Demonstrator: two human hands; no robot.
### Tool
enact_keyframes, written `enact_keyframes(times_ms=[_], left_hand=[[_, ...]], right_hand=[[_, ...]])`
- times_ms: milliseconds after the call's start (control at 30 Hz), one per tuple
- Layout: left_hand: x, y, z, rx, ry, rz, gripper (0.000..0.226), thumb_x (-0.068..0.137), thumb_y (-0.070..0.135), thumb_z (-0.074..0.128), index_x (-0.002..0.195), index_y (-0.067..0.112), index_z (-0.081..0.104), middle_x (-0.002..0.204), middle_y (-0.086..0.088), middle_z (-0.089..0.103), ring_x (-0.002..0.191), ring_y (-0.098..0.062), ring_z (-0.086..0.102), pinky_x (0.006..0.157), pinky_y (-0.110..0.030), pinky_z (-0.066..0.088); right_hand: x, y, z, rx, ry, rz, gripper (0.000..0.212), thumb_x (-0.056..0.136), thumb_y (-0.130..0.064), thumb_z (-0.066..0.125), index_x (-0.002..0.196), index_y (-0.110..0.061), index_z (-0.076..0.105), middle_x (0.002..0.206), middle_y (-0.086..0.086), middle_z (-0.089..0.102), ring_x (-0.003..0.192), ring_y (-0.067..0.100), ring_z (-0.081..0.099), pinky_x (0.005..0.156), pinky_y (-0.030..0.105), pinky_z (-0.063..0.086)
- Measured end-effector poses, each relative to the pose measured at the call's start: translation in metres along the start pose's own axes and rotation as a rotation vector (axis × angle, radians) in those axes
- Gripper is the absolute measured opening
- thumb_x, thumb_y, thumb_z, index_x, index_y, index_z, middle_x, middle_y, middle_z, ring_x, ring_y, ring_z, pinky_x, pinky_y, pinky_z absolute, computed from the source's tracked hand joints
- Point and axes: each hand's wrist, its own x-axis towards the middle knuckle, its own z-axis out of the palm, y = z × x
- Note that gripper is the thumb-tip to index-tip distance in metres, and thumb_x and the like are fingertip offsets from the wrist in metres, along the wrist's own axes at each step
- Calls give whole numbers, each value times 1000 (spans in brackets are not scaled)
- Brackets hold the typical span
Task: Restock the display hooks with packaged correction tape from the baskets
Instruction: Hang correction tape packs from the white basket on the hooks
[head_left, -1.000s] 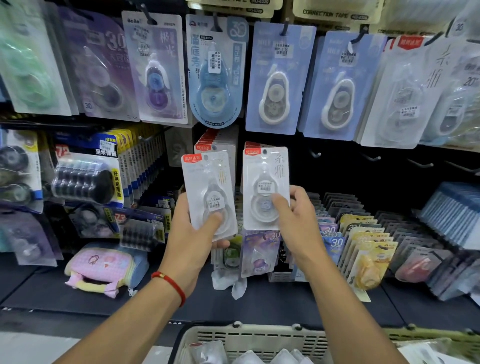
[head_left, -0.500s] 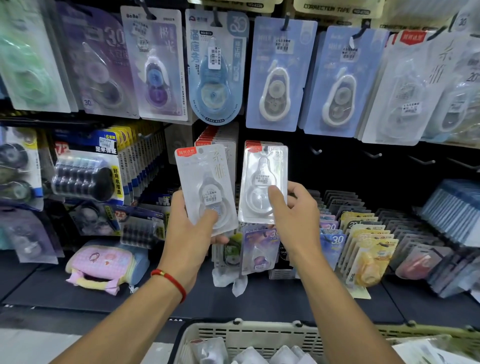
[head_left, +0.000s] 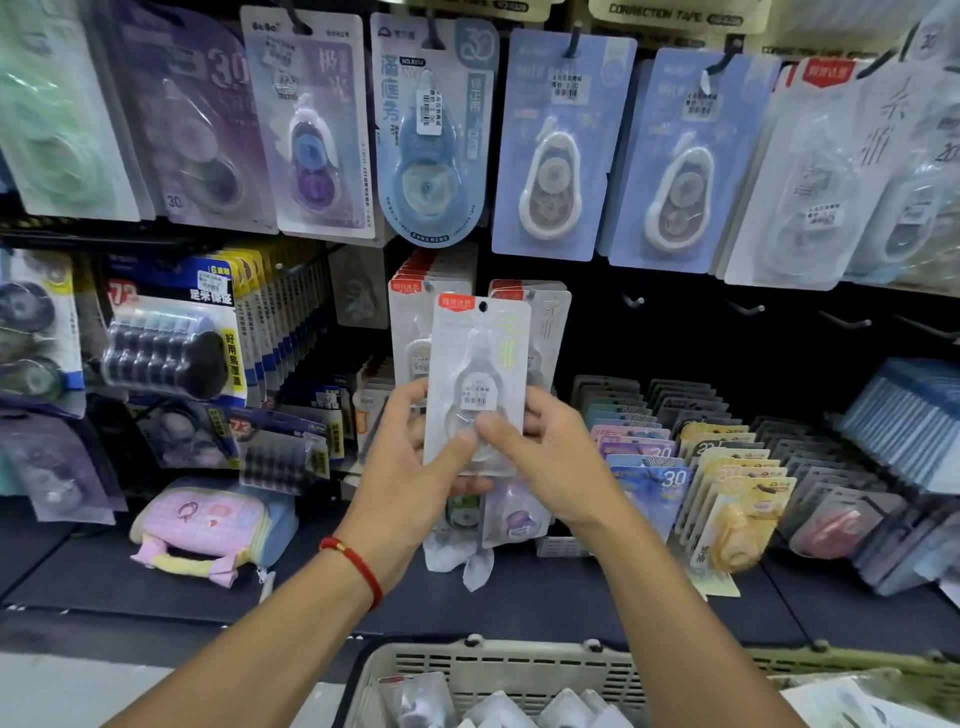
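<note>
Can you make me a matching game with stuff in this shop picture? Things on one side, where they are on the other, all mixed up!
Things:
1. white correction tape pack
2. pink pouch
3. red bracelet
4. beige basket

Places:
A. on the left wrist
B. lying on the dark shelf at lower left
C. held up between both hands
D. at the bottom, below the arms

Pairs: 1-C, 2-B, 3-A, 4-D
</note>
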Motion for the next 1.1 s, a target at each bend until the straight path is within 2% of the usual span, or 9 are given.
enact_keyframes(times_ms=[133,300,533,633,700,800,867,933,1100], left_hand=[[1,-2,0,92,-6,-6,54,99,-1,64,141,31,54,121,-2,75,109,-23,75,86,-41,65],[5,-8,-4,232,20,-9,60,97,-5,64,144,31,55,123,1,70,112,-20,69,99,-46,60],[5,-9,-12,432,62,79,59,93,-6,63,133,38,60,119,12,69,105,2,63,87,-14,52],[4,-7,-15,530,73,119,60,92,-3,62,136,38,59,124,20,63,114,7,57,90,-12,50],[7,-6,-16,668,76,190,60,91,-2,62,140,33,58,133,21,58,125,7,51,107,-22,46],[21,-4,-17,875,124,306,61,88,-3,62,143,21,57,150,6,48,144,-12,40,124,-34,31],[33,-4,-16,952,142,307,66,89,-2,64,150,19,51,165,0,32,154,-19,25,128,-35,22],[42,-10,-16,1002,75,285,76,91,4,66,160,23,39,175,1,9,160,-18,10,128,-34,18],[50,-27,-18,1124,-21,278,90,90,10,69,166,27,24,174,7,-20,162,-16,-10,130,-38,17]], right_hand=[[1,0,3,54,149,0,27,102,-21,67,129,-23,65,119,-1,77,112,17,73,99,50,59],[3,-2,-1,-11,351,-36,31,104,-27,64,134,-26,58,122,-7,71,111,12,70,99,53,57],[1,-4,-5,-48,443,-73,41,101,-33,69,139,-33,56,121,-13,73,109,4,70,96,40,59],[2,-4,-5,-93,453,-65,42,101,-33,67,142,-29,57,121,-13,72,110,6,69,93,34,57],[3,1,-7,-250,423,-20,45,103,-39,63,145,-28,54,125,-8,69,115,16,67,93,36,55],[1,13,-7,-641,435,21,65,106,-40,57,161,-18,33,153,6,44,136,25,49,106,38,44],[1,15,-5,-822,457,-198,57,103,-24,61,156,-14,42,154,8,44,138,26,46,111,43,44],[9,22,-3,-993,313,-370,55,100,-18,65,153,-16,50,161,8,42,146,28,41,118,48,41],[52,38,-10,-1304,126,-288,60,101,-26,59,157,-20,41,176,1,9,161,28,14,123,52,32]])
